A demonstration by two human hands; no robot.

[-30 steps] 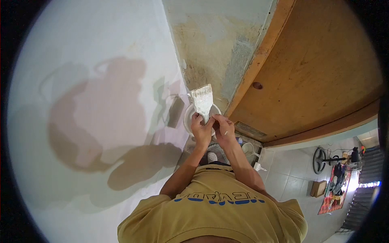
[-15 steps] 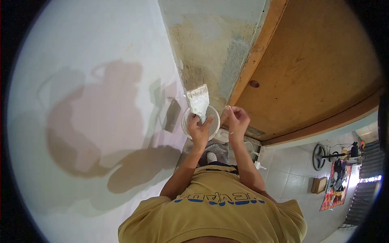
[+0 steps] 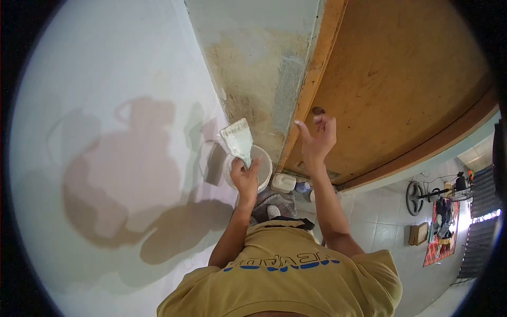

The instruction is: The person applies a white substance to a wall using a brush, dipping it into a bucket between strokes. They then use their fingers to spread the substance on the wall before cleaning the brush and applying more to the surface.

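Observation:
My left hand [image 3: 246, 178] is closed round the handle of a wide paintbrush [image 3: 238, 139], whose bristles point up and are coated in white. Just behind and beneath that hand is a round white bucket [image 3: 266, 168], partly hidden by the hand and brush. My right hand [image 3: 320, 138] is raised in front of the brown wooden door [image 3: 391, 90], thumb apart and the other fingers partly curled, with nothing seen in it. It does not touch the brush or the bucket.
A white wall [image 3: 132, 63] with shadows fills the left. A stained wall strip [image 3: 248, 63] meets the orange door frame [image 3: 311, 79]. A white jug [image 3: 283, 183] stands beside the bucket. At the right are a cardboard box [image 3: 419, 233] and a fan [image 3: 414, 198].
My right hand has risen and moved right, its pinched fingers now spread apart. The brush and my left hand have shifted left and slightly down, with the bucket also lower left in view.

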